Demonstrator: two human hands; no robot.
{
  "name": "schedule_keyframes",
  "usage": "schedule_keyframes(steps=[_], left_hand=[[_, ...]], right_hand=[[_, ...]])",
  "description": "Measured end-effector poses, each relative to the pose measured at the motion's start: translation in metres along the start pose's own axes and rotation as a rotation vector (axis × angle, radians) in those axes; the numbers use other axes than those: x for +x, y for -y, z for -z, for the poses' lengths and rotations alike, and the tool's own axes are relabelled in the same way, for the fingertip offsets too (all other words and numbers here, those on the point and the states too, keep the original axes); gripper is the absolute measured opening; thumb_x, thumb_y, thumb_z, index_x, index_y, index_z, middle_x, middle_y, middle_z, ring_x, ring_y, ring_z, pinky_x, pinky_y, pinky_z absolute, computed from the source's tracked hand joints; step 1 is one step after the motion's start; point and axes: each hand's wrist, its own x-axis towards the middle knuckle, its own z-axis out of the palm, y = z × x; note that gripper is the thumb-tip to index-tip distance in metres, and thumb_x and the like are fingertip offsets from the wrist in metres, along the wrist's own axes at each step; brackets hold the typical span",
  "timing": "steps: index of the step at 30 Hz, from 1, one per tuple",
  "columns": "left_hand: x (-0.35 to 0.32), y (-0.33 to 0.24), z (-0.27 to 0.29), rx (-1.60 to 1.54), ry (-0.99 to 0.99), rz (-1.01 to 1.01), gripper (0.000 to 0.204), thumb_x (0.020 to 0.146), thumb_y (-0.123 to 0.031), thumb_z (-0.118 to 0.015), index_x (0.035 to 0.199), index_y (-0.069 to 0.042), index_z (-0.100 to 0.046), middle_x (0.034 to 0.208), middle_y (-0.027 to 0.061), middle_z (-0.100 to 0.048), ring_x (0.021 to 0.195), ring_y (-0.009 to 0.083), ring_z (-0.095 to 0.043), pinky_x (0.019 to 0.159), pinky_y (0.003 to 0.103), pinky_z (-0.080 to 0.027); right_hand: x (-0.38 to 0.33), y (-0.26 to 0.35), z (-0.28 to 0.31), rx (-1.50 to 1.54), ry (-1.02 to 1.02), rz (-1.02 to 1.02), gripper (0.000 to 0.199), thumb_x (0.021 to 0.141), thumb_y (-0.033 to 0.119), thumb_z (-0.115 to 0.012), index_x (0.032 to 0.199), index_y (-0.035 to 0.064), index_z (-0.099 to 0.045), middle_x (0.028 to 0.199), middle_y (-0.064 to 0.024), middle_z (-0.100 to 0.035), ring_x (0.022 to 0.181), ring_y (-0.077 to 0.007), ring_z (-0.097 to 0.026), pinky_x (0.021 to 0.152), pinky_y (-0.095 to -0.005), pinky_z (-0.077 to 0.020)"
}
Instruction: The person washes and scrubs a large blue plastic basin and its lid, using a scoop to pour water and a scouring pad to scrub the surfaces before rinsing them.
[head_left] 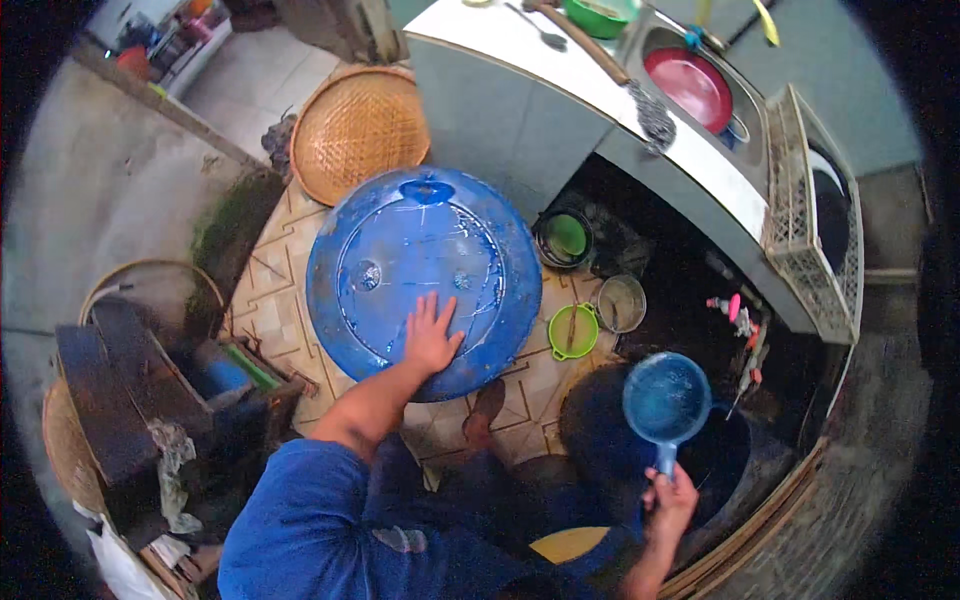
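A large round blue plastic lid-like piece [425, 265], wet and streaked with water, takes up the middle of the view above the tiled floor. On its near part rests my left hand [432, 340], palm down with the fingers spread. Off to the right, my right hand [670, 497] grips the handle of a blue water dipper [667, 397]. Water seems to fill the dipper's bowl, which is held level over a dark round tub [600, 420]. My right fingers wrap around the handle, so part of it is hidden.
A woven bamboo tray [360, 130] leans at the counter's end. Beside the blue piece stand a green strainer [573, 332] and a metal pot [621, 303]. A sink holding a red basin [690, 88] and a plastic crate [800, 215] are at upper right; dark wooden boxes [130, 400] stand left.
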Motion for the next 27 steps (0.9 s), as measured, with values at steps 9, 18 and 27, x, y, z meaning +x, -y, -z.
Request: schedule_keyframes(steps=[9,18,27], left_hand=[[0.048,0.017,0.011,0.064,0.033,0.072,0.071,0.095,-0.046,-0.051,0.156,-0.027,-0.021,0.163,0.0148,-0.008,0.150,0.0389,-0.005,0.117,0.060,-0.010],[0.050,0.037,0.013,0.175,-0.104,0.010,0.070,0.090,-0.048,-0.057,0.153,-0.032,-0.030,0.161,0.0162,-0.017,0.149,0.0388,-0.012,0.113,0.068,-0.006],[0.048,0.019,0.024,0.113,-0.140,0.024,0.072,0.088,-0.051,-0.059,0.152,-0.031,-0.033,0.160,0.0166,-0.021,0.149,0.0393,-0.013,0.114,0.066,-0.005]], right_hand=[[0.064,-0.014,-0.205,-0.568,0.358,0.432,0.031,0.091,0.023,-0.067,0.116,0.0048,-0.065,0.077,-0.0071,-0.063,0.068,-0.0151,-0.059,0.065,-0.0374,-0.0505],[0.068,0.010,-0.223,0.078,0.418,0.023,0.032,0.091,0.014,-0.065,0.118,-0.0025,-0.063,0.089,-0.0098,-0.072,0.056,-0.0103,-0.057,0.050,-0.0232,-0.0450],[0.074,0.096,-0.150,0.452,0.198,0.198,0.033,0.092,0.013,-0.061,0.118,-0.0064,-0.058,0.085,-0.0188,-0.070,0.043,-0.0121,-0.051,0.039,-0.0231,-0.0409]])
